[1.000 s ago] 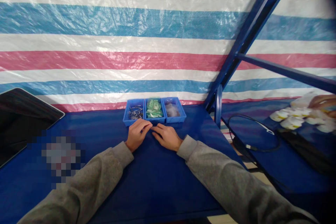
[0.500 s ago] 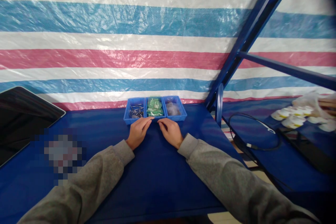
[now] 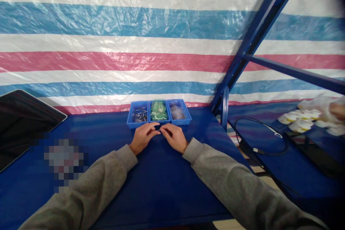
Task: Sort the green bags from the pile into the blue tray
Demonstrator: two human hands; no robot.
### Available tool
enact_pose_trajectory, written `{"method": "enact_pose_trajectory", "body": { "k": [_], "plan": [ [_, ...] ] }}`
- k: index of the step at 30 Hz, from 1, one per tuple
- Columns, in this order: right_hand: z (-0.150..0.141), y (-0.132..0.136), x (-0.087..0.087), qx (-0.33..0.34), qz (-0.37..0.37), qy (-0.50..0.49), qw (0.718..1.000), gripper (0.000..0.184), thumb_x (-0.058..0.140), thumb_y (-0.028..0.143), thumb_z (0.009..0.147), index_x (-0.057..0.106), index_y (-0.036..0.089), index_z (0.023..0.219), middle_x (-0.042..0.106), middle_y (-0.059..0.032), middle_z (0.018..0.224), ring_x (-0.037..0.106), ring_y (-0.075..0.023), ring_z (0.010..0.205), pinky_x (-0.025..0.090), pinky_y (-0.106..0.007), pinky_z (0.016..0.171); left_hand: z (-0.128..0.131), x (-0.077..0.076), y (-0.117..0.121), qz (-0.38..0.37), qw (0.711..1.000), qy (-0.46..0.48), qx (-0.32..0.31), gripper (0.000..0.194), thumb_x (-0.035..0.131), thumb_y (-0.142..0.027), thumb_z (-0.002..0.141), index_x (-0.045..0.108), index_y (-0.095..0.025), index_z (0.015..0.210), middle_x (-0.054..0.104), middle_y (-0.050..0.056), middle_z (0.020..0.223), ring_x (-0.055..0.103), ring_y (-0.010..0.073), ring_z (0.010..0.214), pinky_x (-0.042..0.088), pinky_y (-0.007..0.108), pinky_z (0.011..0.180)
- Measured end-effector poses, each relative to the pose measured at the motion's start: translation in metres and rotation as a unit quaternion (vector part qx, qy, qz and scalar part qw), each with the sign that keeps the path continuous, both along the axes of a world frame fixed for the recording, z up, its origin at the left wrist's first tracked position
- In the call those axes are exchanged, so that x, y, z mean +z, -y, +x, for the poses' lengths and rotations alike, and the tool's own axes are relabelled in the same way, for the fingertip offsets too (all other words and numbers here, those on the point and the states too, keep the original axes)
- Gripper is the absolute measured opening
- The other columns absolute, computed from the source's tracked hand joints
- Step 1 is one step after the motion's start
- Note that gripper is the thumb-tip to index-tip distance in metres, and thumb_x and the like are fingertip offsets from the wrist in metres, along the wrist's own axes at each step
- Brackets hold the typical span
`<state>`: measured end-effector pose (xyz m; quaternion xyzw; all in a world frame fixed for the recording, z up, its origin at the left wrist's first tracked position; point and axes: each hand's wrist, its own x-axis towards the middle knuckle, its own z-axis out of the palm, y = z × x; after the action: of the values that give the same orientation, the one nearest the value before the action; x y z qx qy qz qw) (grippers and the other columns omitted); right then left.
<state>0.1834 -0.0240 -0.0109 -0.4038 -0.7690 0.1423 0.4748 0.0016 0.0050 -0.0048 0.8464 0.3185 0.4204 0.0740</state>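
Note:
My left hand [image 3: 142, 137] is over the blue table, just in front of the bins, its thumb and forefinger apart. Facing it, my right hand [image 3: 174, 137] has thumb and forefinger pinched together. A tiny dark piece seems to show at the right fingertips, too small to name. The two hands' fingertips nearly meet. Right behind them stand three blue bins in a row. Small metal rods or screws lie in the left bin [image 3: 129, 119], green plastic packets [image 3: 158, 109] in the middle one, and a clear plastic bag [image 3: 177, 112] in the right one.
At the left stands a dark screen [image 3: 24, 125], with a blurred-out patch in front of it. A blue metal frame [image 3: 224, 107] rises on the right. Beyond it are a black cable [image 3: 269, 153], white round items [image 3: 300, 125] and a dark flat device [image 3: 309, 151].
My left thumb and forefinger have parted from a closed pinch. Both hands' fingertips have come slightly nearer to me. The bins stay where they were.

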Motion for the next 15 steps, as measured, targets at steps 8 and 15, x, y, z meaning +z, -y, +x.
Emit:
{"method": "enact_pose_trajectory", "body": {
  "k": [8,15],
  "plan": [
    [0.0007,-0.001,-0.001,-0.042,-0.006,-0.032,0.999,0.023,0.04,0.029,0.092,0.06,0.018,0.087,0.065,-0.0043,0.081,0.06,-0.0156,0.076,0.045,-0.026,0.072,0.0007,0.0051,0.0015,0.009,1.0,0.015,-0.007,0.014,0.055,-0.026,0.085,0.064,-0.018,0.093,0.066,0.003,0.084,0.06,0.0127,0.076,0.049,0.025,0.074],
    [0.0003,-0.0004,0.0007,-0.056,-0.003,0.011,0.998,0.024,0.038,0.027,0.092,0.06,0.019,0.096,0.063,-0.0052,0.087,0.059,-0.0161,0.082,0.046,-0.027,0.077,0.0011,0.0052,0.0029,0.005,1.0,-0.004,-0.003,0.016,0.051,-0.026,0.087,0.064,-0.017,0.091,0.066,0.004,0.083,0.06,0.013,0.074,0.049,0.026,0.07]
  ]
}}
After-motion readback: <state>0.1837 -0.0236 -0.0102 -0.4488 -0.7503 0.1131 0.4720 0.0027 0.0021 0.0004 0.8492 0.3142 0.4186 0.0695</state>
